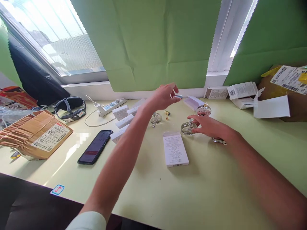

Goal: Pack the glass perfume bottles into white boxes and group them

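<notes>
My left hand (165,95) is raised above the pale green table (192,191), fingers pinched on a small silver cap (178,96). My right hand (209,127) lies low over the table with its fingers spread, fingertips touching a round clear glass bottle (187,127). A second round bottle (203,110) with pinkish liquid stands just behind it. A third clear bottle (156,118) sits under my left wrist. A small gold cap (167,112) lies between the bottles. A white carton (175,149) lies flat in front of the bottles.
Several white cartons (123,118) lie left of centre, an open one (193,102) at the back. A phone (95,146), a power strip (111,106), a head strap (70,108) and a brown parcel (35,133) sit left. Open boxes (271,105) stand right.
</notes>
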The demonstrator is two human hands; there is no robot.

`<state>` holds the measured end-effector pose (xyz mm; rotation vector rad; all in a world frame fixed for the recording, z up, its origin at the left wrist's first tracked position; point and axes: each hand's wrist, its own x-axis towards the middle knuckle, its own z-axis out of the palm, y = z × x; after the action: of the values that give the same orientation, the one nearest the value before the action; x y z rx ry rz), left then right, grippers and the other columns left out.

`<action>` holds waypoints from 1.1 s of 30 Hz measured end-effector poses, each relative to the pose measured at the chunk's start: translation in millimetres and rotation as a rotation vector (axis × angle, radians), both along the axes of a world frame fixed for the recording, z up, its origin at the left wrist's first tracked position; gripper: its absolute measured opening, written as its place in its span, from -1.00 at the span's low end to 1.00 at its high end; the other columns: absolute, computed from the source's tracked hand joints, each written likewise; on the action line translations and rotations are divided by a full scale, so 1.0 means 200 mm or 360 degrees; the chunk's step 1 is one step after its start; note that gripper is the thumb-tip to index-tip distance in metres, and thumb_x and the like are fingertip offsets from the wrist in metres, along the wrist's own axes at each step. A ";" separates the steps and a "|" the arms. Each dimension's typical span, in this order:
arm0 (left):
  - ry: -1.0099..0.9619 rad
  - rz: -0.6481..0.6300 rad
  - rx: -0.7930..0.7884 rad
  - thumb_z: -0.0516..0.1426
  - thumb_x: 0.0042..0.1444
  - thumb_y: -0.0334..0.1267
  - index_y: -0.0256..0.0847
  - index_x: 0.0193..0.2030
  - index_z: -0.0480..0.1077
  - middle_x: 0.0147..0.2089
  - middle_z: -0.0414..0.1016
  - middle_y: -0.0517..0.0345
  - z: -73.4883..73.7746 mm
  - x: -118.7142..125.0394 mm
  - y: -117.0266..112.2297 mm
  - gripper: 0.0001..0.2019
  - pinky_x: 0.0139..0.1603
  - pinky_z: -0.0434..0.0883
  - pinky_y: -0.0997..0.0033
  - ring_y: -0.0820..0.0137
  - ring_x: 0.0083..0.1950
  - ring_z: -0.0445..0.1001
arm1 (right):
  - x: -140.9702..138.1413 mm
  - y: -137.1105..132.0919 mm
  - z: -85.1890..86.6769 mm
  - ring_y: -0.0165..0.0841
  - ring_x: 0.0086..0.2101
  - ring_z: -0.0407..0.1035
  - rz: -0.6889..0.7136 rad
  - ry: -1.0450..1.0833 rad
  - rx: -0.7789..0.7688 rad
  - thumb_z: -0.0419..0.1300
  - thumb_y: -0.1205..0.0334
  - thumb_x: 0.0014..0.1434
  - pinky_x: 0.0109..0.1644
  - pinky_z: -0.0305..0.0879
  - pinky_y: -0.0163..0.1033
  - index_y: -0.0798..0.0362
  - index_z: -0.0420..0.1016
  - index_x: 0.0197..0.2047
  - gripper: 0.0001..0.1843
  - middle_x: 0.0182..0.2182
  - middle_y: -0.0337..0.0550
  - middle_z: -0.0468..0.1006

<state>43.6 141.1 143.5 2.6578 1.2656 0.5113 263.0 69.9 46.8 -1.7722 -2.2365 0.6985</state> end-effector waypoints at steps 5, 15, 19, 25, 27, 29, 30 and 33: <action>-0.0141 -0.0201 -0.0140 0.06 0.28 -0.14 -0.23 -0.12 0.47 -0.15 0.54 0.05 -0.19 0.03 -0.20 -0.76 -0.22 0.31 0.40 0.39 -0.19 0.45 | -0.01 0.01 -0.01 -0.05 0.04 0.45 0.0007 -0.0004 0.0018 0.26 0.13 0.13 0.03 0.37 -0.05 -0.03 0.25 0.34 -0.29 0.07 0.06 0.55; -0.0151 -0.0303 -0.0173 0.10 0.26 -0.06 -0.21 -0.17 0.44 -0.20 0.56 0.12 -0.27 0.02 -0.13 -0.75 -0.35 0.22 0.45 0.45 -0.30 0.42 | -0.04 -0.01 0.02 -0.06 0.06 0.43 0.0040 -0.0025 -0.0007 0.21 0.09 0.16 -0.02 0.38 -0.04 -0.11 0.23 0.34 -0.32 0.07 -0.02 0.55; -0.0219 -0.0364 -0.0180 0.07 0.28 -0.01 -0.19 -0.15 0.45 -0.22 0.55 0.14 -0.30 0.02 -0.14 -0.70 -0.34 0.24 0.44 0.44 -0.29 0.42 | -0.05 -0.02 0.02 -0.05 0.06 0.42 0.0046 0.0000 -0.0008 0.19 0.04 0.17 -0.04 0.38 -0.04 -0.20 0.25 0.32 -0.36 0.06 -0.07 0.56; -0.0300 -0.0417 -0.0176 0.06 0.27 0.05 -0.21 -0.16 0.41 -0.25 0.53 0.15 -0.29 0.04 -0.16 -0.66 -0.34 0.23 0.44 0.46 -0.33 0.40 | -0.05 -0.02 0.02 -0.03 0.01 0.43 0.0099 0.0022 0.0031 0.18 -0.04 0.16 -0.11 0.36 -0.06 -0.16 0.31 0.25 -0.41 -0.03 -0.05 0.58; -0.0284 -0.0438 -0.0169 0.06 0.28 0.04 -0.21 -0.17 0.39 -0.25 0.53 0.13 -0.30 0.04 -0.17 -0.67 -0.36 0.21 0.45 0.46 -0.32 0.40 | -0.05 -0.01 0.02 -0.04 -0.06 0.46 0.0117 -0.0005 0.0046 0.17 -0.04 0.16 -0.16 0.35 -0.08 -0.13 0.35 0.22 -0.44 -0.08 -0.06 0.58; -0.0263 -0.0461 -0.0167 0.04 0.29 0.03 -0.21 -0.16 0.41 -0.24 0.52 0.12 -0.31 0.05 -0.17 -0.67 -0.36 0.21 0.45 0.45 -0.30 0.40 | -0.05 -0.01 0.02 -0.06 -0.16 0.48 0.0135 -0.0032 0.0058 0.17 -0.05 0.15 -0.23 0.33 -0.09 -0.10 0.39 0.15 -0.49 -0.16 -0.08 0.59; -0.0249 -0.0464 -0.0170 0.03 0.30 0.03 -0.21 -0.15 0.42 -0.24 0.51 0.12 -0.31 0.06 -0.17 -0.66 -0.36 0.21 0.45 0.45 -0.29 0.41 | -0.05 0.00 0.01 -0.07 -0.20 0.48 0.0145 -0.0039 0.0064 0.16 -0.05 0.15 -0.25 0.33 -0.10 -0.09 0.41 0.11 -0.52 -0.19 -0.10 0.59; -0.0217 -0.0439 -0.0174 -0.03 0.33 0.04 -0.22 -0.16 0.45 -0.24 0.51 0.09 -0.32 0.07 -0.17 -0.61 -0.35 0.22 0.44 0.42 -0.27 0.41 | -0.04 0.01 0.00 -0.07 -0.18 0.49 0.0171 -0.0008 0.0077 0.17 -0.04 0.14 -0.22 0.34 -0.08 -0.11 0.40 0.11 -0.52 -0.18 -0.11 0.60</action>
<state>56.8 106.4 79.5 2.5977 0.8469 0.5519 254.1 71.0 47.1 -1.6436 -2.3460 0.6550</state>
